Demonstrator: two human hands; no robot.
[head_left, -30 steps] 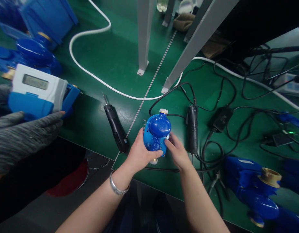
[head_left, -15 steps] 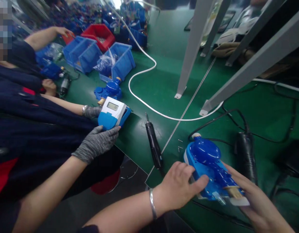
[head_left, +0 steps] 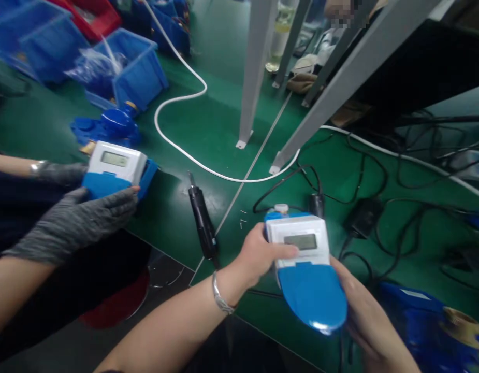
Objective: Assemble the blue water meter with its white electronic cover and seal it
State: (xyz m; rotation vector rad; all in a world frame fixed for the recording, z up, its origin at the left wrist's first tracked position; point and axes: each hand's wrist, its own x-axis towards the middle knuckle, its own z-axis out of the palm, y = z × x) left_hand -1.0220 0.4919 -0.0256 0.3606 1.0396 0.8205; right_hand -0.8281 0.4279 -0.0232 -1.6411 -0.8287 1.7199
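Right hand is cupping white-and-blue meter along its right side; left hand is gripping its left side, thumb resting by the display. Meter is facing up over green bench. Small screws are lying beyond, black screwdriver left of them. Co-worker's gloved hand is holding second meter; blue bin is standing behind.

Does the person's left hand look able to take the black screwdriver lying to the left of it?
Probably yes: the black screwdriver lies near, with nothing standing between. But the left hand holds the meter, so it must probably let go first.
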